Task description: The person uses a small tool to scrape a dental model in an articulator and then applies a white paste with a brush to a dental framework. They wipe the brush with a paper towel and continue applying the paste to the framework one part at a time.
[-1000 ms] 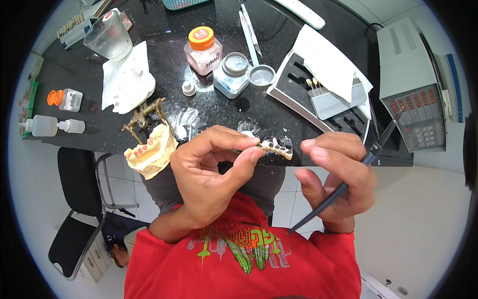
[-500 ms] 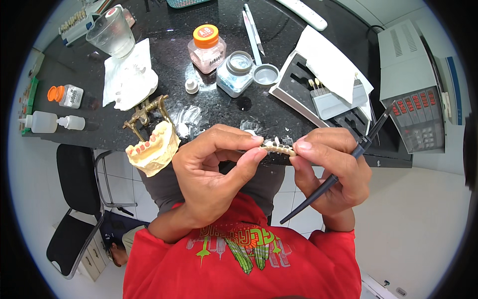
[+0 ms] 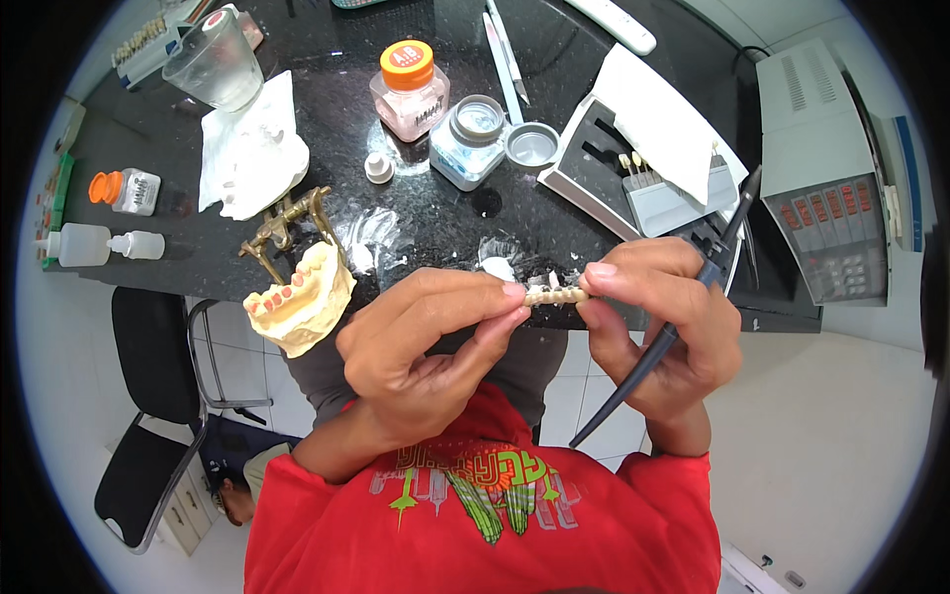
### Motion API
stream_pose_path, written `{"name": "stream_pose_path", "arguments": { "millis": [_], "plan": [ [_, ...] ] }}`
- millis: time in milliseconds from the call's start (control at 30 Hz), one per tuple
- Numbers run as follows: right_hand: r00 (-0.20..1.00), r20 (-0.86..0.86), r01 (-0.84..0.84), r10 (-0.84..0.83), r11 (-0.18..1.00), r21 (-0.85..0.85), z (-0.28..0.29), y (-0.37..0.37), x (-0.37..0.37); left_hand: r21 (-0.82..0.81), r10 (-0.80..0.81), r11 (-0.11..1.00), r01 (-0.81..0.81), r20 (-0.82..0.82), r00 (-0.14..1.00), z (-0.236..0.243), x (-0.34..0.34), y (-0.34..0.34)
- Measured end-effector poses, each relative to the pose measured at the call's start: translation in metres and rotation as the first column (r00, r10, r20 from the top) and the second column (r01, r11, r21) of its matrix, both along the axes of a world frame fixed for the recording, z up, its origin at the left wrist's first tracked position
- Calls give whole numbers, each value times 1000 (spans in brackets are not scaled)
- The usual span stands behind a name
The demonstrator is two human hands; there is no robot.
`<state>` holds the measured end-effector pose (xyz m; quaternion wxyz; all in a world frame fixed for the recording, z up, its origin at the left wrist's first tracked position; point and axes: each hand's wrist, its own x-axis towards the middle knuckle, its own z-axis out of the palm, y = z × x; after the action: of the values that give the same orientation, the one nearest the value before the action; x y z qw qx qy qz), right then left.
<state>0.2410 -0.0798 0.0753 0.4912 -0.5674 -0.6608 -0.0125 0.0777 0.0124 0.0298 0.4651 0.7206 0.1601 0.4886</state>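
A short row of tooth-coloured crowns, a dental bridge [image 3: 556, 296], is held level just above the counter's near edge. Thumb and forefinger of my left hand [image 3: 426, 332] pinch its left end. At the other end, my right hand [image 3: 665, 322] grips it between thumb and forefinger. Through that same hand slants a slim dark-handled tool [image 3: 633, 374], its tip pointing up and right; its exact kind is unclear. Left of my hands is a cream plaster jaw model [image 3: 309, 309] with reddish tooth stumps, attached to a brass articulator [image 3: 289, 220].
Behind the bridge stand an orange-lidded jar [image 3: 409, 94], an uncapped jar [image 3: 465, 148] and its lid [image 3: 532, 146]. A white case [image 3: 592, 206] with tooth samples lies at right, beside a grey device [image 3: 831, 188]. At left are white tissue [image 3: 230, 148], a clear cup [image 3: 220, 74] and small bottles [image 3: 84, 245].
The bridge has been rolled and levelled between my fingertips, showing more of its crown faces. My left fingers have straightened a little, and the tool has tilted steeper.
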Motion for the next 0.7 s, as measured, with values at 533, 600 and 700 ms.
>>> {"name": "stream_pose_path", "arguments": {
  "millis": [533,600,700],
  "plan": [
    [912,-404,-89,-69,929,-360,-11,-61,31,74,117,991,-108,-127,985,-17,-19,-11],
    [843,-509,-65,-175,906,-419,-15,-60,25,59,129,991,-122,-140,982,-19,-17,-13],
    [708,-649,-49,-277,898,-437,-23,-56,21,57,143,989,-135,-164,976,-20,-14,-13]
  ]
}}
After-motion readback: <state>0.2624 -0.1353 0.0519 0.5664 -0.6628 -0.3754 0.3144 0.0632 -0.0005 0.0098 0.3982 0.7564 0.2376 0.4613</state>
